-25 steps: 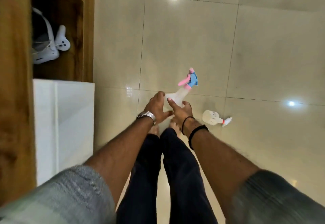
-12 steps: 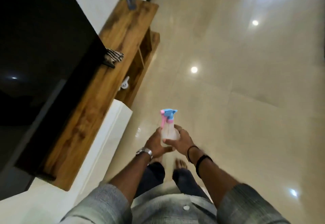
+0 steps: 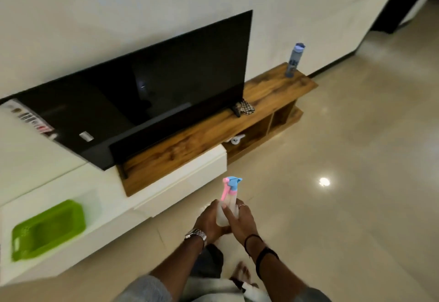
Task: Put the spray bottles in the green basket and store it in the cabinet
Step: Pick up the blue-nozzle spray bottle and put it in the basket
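I hold a clear spray bottle with a pink and blue trigger head upright in front of me. My left hand and my right hand both wrap its body. The green basket lies empty on the low white cabinet top at the far left, well left of my hands. The second spray bottle is out of view.
A black TV stands on a wooden TV unit with open shelves. A blue water bottle stands at the unit's far end, a checked cloth near the TV's foot. Glossy tiled floor spreads to the right.
I lifted the spray bottle off the floor with both hands and stood up. The view swung from the floor up to the TV unit, and the green basket came into sight.
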